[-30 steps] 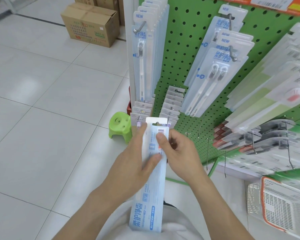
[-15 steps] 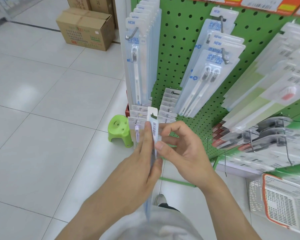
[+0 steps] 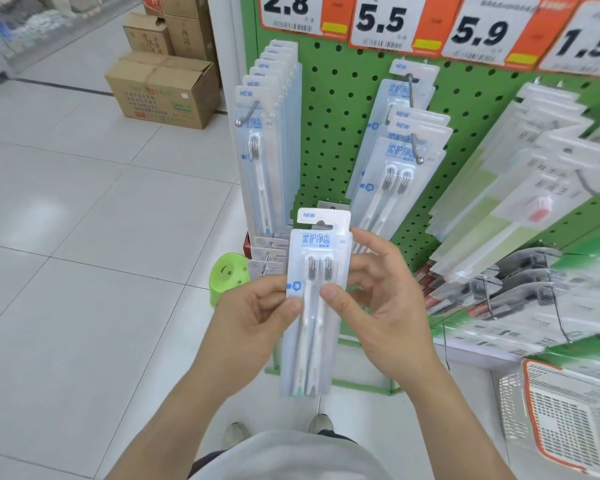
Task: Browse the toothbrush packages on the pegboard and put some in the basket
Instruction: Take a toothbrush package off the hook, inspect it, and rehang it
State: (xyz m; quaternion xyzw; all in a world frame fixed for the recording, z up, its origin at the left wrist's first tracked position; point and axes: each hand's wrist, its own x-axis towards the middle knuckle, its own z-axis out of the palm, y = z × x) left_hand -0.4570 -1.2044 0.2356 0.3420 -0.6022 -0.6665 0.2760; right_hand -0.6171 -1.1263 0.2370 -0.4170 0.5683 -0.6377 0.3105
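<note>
In centre frame I hold a twin-pack toothbrush package [image 3: 317,296] upright between both hands: my left hand [image 3: 253,320] pinches its left edge, my right hand [image 3: 374,299] its right edge, thumb on the front. Half a second ago it stood edge-on; now its printed front faces me. The green pegboard [image 3: 329,133] with hanging packs rises behind, and the white-and-orange basket [image 3: 568,420] sits at lower right.
</note>
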